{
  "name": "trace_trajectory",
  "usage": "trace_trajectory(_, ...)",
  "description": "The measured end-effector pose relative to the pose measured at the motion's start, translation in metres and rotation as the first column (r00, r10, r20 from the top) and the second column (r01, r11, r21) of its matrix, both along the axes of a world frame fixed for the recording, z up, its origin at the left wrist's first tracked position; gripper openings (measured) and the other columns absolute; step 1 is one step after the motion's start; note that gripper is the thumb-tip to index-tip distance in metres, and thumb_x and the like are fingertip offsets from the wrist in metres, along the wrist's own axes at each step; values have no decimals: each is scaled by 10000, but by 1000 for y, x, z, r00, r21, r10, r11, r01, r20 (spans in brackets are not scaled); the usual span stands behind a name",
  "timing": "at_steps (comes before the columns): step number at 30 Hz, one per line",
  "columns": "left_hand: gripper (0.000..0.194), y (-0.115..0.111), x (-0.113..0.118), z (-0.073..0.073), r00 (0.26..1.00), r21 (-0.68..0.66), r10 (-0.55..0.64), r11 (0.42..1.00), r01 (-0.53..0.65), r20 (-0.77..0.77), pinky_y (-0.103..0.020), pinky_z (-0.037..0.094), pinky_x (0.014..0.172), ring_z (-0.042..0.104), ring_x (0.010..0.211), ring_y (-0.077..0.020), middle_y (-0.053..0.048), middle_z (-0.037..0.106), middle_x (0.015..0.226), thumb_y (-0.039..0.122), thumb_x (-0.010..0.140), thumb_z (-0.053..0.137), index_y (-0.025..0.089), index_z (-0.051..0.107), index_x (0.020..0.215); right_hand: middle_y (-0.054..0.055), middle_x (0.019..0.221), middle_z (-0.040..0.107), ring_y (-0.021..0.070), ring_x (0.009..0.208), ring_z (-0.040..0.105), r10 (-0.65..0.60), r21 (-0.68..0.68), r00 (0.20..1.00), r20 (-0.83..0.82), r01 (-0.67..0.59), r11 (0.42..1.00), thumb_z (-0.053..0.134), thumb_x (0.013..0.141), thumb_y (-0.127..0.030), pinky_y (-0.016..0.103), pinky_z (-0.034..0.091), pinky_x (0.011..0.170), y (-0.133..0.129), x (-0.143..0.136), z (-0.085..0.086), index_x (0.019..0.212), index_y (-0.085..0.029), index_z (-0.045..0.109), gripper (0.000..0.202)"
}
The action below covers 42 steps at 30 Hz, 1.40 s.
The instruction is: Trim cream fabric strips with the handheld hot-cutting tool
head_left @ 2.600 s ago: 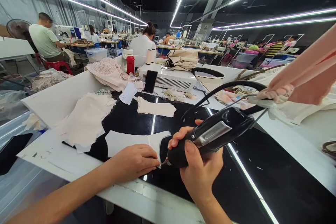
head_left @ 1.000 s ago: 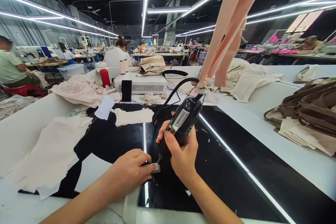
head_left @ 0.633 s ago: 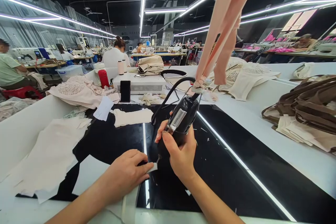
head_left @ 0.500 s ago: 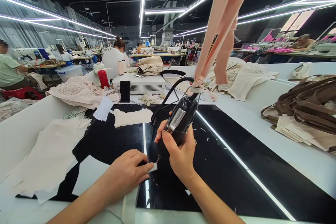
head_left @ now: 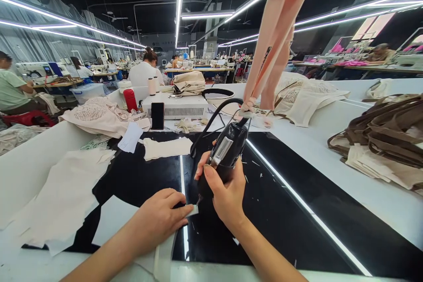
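Observation:
My right hand [head_left: 228, 191] is wrapped round a black corded handheld power tool [head_left: 228, 145] with a silver switch plate, tilted with its thin metal tip pointing down. The tip is at the end of a small white strip of fabric [head_left: 192, 210] on the glossy black board [head_left: 271, 211]. My left hand [head_left: 165, 213] pins that strip down with its fingertips, thumb and fingers close together, just left of the tip. Pink fabric straps [head_left: 267, 48] are knotted round the tool's upper end and hang from above. Most of the strip is hidden under my fingers.
Cream fabric pieces [head_left: 62, 194] lie at left, and a flat cream piece [head_left: 168, 147] lies farther back. Behind the board stand a phone [head_left: 157, 116], a white vented box [head_left: 178, 108] and a red bottle [head_left: 130, 99]. Brown straps [head_left: 383, 132] are heaped at right.
The hanging pink straps have swung slightly to the left. Both hands and the power tool are almost where they were.

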<state>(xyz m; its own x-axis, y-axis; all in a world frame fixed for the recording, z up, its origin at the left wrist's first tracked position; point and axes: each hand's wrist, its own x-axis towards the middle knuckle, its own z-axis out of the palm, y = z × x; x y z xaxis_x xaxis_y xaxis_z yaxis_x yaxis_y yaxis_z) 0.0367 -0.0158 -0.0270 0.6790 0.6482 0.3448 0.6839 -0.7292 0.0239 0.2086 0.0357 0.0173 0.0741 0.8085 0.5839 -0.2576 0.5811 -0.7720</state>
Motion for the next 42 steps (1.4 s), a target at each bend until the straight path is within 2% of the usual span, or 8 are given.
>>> trace_trajectory(5,281,1,-1,2,1000,-38,-1,999,3,28,-382,611,864,662,991,-230,-76,667,1097,178,981,647,198,648,1261,-47,813,660,113,591,611,-2,-13,1000,-5,2,1000,704,886,-291,269,571,550,-1,1,2,974,-255,572,163)
trace_trajectory(13,223,1,-3,1,994,-22,-11,1000,13,104,-343,606,879,658,990,-199,-78,670,1087,206,1016,600,193,677,1225,-48,824,659,110,589,605,43,-8,998,-54,-43,999,727,881,-303,266,563,538,-8,4,-1,978,-260,579,182)
trace_trajectory(20,249,3,-5,-7,988,-71,2,997,10,156,-364,603,896,662,1017,-212,-80,673,1104,192,1030,558,193,669,1253,-45,812,655,111,588,609,27,-17,1000,-10,-27,1000,719,894,-325,270,565,548,-8,4,-2,968,-254,586,168)
trace_trajectory(24,285,0,-10,-8,985,5,11,1000,-12,174,-384,605,889,668,1020,-218,-103,674,1132,187,1058,485,197,634,1301,-44,819,656,111,586,603,28,-18,1000,-13,-28,999,730,881,-321,267,559,537,-9,4,-2,960,-258,572,187)
trace_trajectory(27,255,-4,-13,-6,987,51,-1,999,-7,158,-351,607,827,667,942,-198,-87,679,1058,169,1056,481,211,663,1230,-48,818,662,113,586,605,11,-17,1000,-3,-11,1000,732,876,-321,268,561,543,-10,5,-1,977,-267,569,200)
trace_trajectory(30,210,-9,-15,-5,990,32,11,999,-15,143,-321,598,777,648,858,-181,-65,671,972,149,1037,518,203,694,1138,-49,807,668,118,579,612,2,-6,1000,7,-2,1000,736,869,-314,273,562,549,-10,6,-1,1019,-275,564,232)
trace_trajectory(37,255,-16,-20,-7,983,12,29,999,-32,181,-339,598,858,652,864,-171,-56,681,949,102,1046,458,181,694,1105,-47,819,670,123,588,628,-2,6,1000,-3,2,1000,738,863,-296,269,564,539,-9,8,-1,986,-274,571,208)
trace_trajectory(42,240,-18,-18,-11,977,48,32,998,-43,209,-350,599,853,644,842,-175,-54,687,951,59,1025,473,159,686,1074,-49,820,675,122,586,637,2,-2,1000,-17,-2,1000,752,862,-307,269,572,547,-9,9,-1,1098,-294,593,284)
